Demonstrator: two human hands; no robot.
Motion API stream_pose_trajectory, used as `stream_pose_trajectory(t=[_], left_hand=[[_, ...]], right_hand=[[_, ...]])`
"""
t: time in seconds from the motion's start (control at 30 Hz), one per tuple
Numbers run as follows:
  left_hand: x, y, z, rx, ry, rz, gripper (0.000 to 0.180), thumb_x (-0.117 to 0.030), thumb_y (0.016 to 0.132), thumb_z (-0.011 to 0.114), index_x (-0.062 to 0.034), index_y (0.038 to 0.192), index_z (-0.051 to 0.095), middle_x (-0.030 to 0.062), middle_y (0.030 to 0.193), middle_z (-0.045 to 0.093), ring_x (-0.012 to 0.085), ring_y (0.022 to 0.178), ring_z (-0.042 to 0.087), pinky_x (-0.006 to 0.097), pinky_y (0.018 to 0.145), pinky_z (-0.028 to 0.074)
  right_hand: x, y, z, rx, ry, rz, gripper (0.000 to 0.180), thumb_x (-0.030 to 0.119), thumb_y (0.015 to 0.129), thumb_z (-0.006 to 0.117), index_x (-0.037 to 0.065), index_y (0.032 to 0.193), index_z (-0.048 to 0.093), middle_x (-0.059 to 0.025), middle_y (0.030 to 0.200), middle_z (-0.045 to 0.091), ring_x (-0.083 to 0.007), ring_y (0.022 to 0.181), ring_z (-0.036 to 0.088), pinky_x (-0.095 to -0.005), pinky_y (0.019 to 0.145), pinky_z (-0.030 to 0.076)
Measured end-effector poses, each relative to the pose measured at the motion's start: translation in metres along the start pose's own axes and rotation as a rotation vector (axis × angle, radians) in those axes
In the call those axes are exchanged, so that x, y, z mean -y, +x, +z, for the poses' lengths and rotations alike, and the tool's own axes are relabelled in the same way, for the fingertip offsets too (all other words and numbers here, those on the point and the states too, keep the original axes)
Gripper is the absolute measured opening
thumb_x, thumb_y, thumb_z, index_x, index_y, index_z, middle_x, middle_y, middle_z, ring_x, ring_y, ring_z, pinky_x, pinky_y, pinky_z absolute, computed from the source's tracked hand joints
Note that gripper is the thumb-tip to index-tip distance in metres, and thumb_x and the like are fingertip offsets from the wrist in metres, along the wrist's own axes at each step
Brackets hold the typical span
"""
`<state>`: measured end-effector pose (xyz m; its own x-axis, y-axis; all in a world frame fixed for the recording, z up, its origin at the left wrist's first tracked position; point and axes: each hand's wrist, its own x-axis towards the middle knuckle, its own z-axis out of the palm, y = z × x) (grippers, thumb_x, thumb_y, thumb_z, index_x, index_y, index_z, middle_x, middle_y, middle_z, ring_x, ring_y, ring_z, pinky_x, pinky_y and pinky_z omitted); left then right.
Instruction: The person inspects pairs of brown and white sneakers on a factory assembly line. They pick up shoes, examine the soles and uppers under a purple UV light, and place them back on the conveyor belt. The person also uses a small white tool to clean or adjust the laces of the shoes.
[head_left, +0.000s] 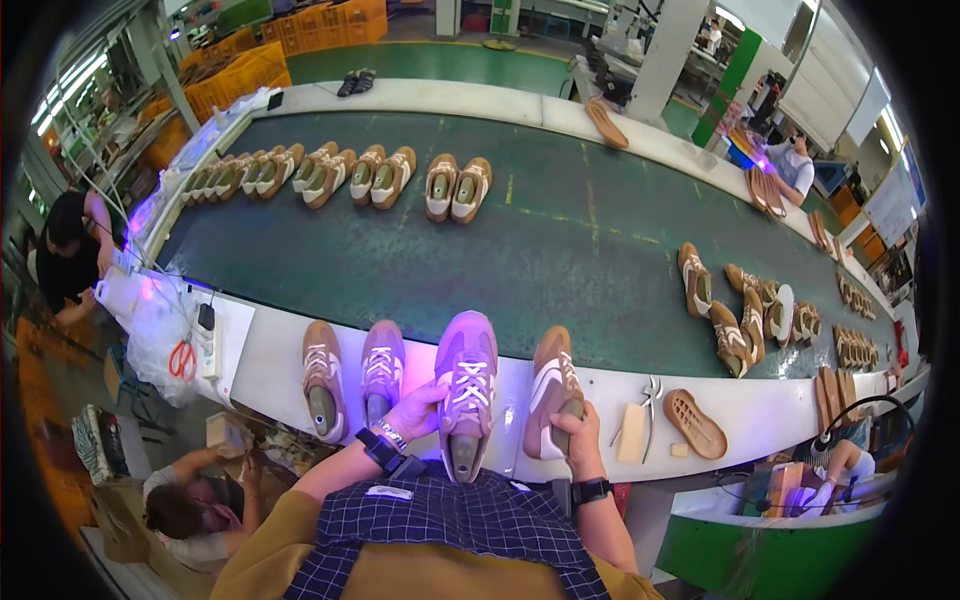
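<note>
My left hand (416, 412) is closed on the side of a tan-and-white lace-up sneaker (468, 365), which points away from me with a greenish last inside. My right hand (581, 440) grips the heel end of a second sneaker (545, 395), tilted on its side, with a last in it too. A purple glow falls on the left-held shoe. To the left of my hands, two more sneakers stand side by side on the white ledge: a brown one (322, 375) and a purple-lit one (381, 365). The fingers under the shoes are partly hidden.
A green conveyor belt (560, 270) carries rows of sneakers (457, 188). On the ledge at right lie pincers (651, 405), a pale block (632, 432) and a loose sole (695, 422). Red scissors (182, 360) hang at left. Other people work around the line.
</note>
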<state>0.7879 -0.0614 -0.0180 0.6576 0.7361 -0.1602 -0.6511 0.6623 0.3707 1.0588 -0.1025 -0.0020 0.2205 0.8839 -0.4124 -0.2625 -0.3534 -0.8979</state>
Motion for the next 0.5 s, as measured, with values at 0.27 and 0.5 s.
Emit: stream_pose_trajectory(t=[0.27, 0.5], left_hand=[[-0.023, -0.003, 0.025, 0.022, -0.015, 0.029, 0.062, -0.027, 0.083, 0.061, -0.0009, 0.132, 0.034, 0.019, 0.125, 0.049, 0.0305, 0.108, 0.054, 0.04, 0.094, 0.044], [-0.027, -0.017, 0.016, 0.024, -0.097, 0.111, 0.06, -0.027, 0.084, 0.06, -0.0009, 0.132, 0.035, 0.0179, 0.123, 0.05, 0.0292, 0.106, 0.055, 0.039, 0.093, 0.045]], right_hand=[[0.051, -0.024, 0.035, 0.344, -0.096, -0.274, 0.066, 0.017, 0.052, 0.073, 0.001, 0.111, 0.047, -0.0062, 0.099, 0.055, -0.016, 0.091, 0.053, -0.029, 0.084, 0.042], [0.07, -0.022, 0.051, 0.523, -0.049, -0.237, 0.07, 0.016, 0.05, 0.073, 0.0, 0.113, 0.047, -0.0063, 0.102, 0.055, -0.017, 0.095, 0.053, -0.0288, 0.086, 0.04]])
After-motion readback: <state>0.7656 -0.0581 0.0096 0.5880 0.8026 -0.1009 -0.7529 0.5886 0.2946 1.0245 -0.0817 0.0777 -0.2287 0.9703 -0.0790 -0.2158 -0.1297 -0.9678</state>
